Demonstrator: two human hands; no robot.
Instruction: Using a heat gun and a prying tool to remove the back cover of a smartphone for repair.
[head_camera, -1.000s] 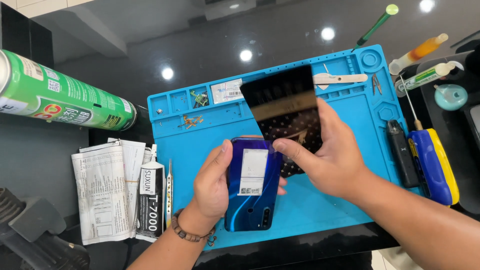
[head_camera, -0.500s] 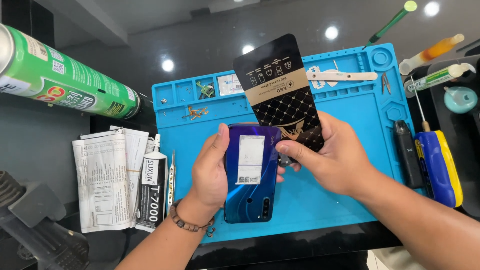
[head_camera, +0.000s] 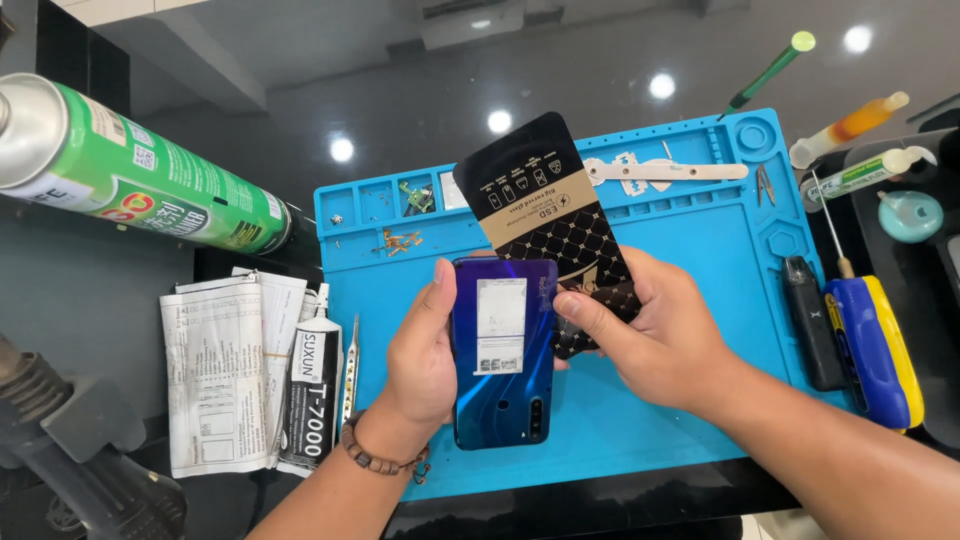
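Above the blue repair mat (head_camera: 700, 300), left hand (head_camera: 425, 360) grips a blue phone (head_camera: 503, 350) back-up, right hand (head_camera: 660, 335) holds an unopened black screen-protector packet (head_camera: 545, 220)

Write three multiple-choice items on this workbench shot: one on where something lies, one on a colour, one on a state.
1. Where does the black glue tube lie?
A. on the blue mat
B. left of the blue mat, beside the folded paper
C. in the right hand

2. What colour is the back of the phone?
A. red
B. white
C. blue

3. How is the black patterned packet held?
A. flat on the mat
B. raised behind the phone, gripped by the right hand
C. gripped by the left hand alone

Answers: 1 B, it rests off the mat's left edge; 2 C, glossy blue shows; 3 B, right fingers clasp its lower end.
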